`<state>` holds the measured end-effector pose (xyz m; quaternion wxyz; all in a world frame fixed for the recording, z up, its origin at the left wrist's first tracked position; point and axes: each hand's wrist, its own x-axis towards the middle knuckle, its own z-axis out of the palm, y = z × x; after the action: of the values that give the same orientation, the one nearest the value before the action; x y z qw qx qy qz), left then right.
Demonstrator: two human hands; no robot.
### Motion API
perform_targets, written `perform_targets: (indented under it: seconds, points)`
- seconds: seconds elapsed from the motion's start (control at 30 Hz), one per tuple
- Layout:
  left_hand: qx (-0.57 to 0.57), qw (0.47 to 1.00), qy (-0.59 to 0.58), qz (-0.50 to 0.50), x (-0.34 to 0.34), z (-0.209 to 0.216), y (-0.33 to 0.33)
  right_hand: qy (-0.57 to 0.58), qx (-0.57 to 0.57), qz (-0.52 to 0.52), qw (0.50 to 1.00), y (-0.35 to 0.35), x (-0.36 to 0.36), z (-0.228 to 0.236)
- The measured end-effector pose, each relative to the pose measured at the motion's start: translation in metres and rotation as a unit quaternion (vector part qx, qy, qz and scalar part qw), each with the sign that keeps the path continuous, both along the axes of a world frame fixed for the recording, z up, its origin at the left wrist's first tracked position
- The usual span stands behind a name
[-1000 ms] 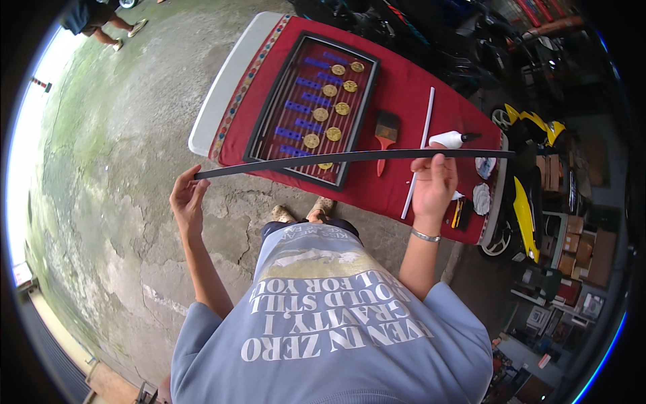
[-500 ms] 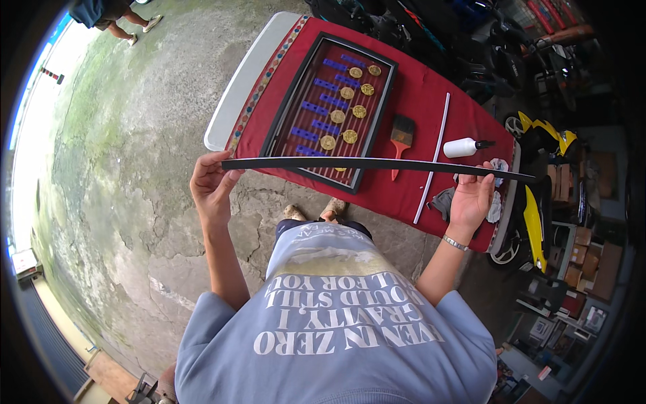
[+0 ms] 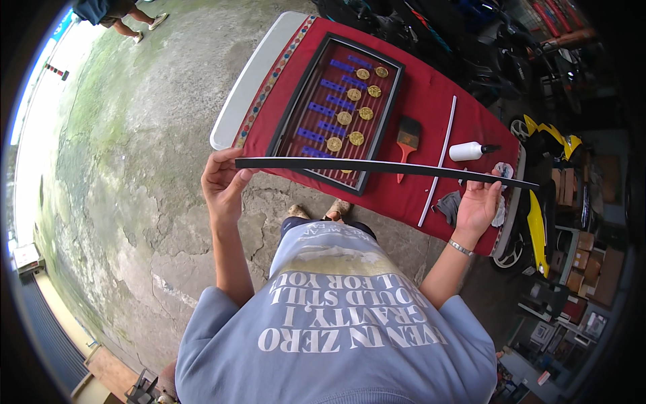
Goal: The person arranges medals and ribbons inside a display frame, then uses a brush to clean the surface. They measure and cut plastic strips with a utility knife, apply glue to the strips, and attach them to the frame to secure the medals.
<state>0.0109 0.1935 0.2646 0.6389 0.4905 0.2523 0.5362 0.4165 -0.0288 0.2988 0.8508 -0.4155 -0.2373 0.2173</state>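
A long, narrow, flat black strip with a pale upper edge is spanning the space in front of the wearer, held in the air and crossing the view of the table's near side. The left hand is pinching its left end between thumb and fingers; the right hand is grasping it near the opposite end, leaving a short tip projecting beyond the fingers. The strip is appearing light and springy, probably flexing along its length yet resisting across its width, though the wide lens is bending straight lines and its true bow cannot be told. Its smooth-looking face may be slightly slippery, and a sharp fold would probably be creasing it; holding near both ends, by the edges, is suiting such a form. Beyond it, a red tablecloth is covering most of a white-edged table. A black rectangular display frame, containing round gold medals on blue-purple ribbons, is lying partly behind the strip in this view. To its right are lying a flat brush with a red handle and dark bristles, a slender white rod, a white bottle with a black cap and, near the right hand, a crumpled grey cloth. The frame, brush and rod are occupying the surface, so a long piece lowered there would be meeting them first.
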Motion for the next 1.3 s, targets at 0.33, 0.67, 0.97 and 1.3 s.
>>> perform_targets:
  seconds: [0.33,0.67,0.97,1.3]
  points:
    - [-0.008,1.000,0.027,0.007,0.003,-0.014,0.004,-0.002,0.017,0.007,1.000,-0.001,0.001,0.002]
    - [-0.047,0.997,0.061,0.002,0.000,-0.051,0.006,-0.040,-0.004,-0.015,0.999,-0.001,-0.009,0.006]
    - [-0.083,0.991,0.105,0.030,-0.011,-0.089,0.007,-0.071,-0.053,0.013,0.996,0.005,-0.025,0.002]
    - [-0.138,0.966,0.217,-0.007,-0.032,-0.146,-0.012,-0.136,-0.141,0.066,0.978,0.014,-0.041,0.003]
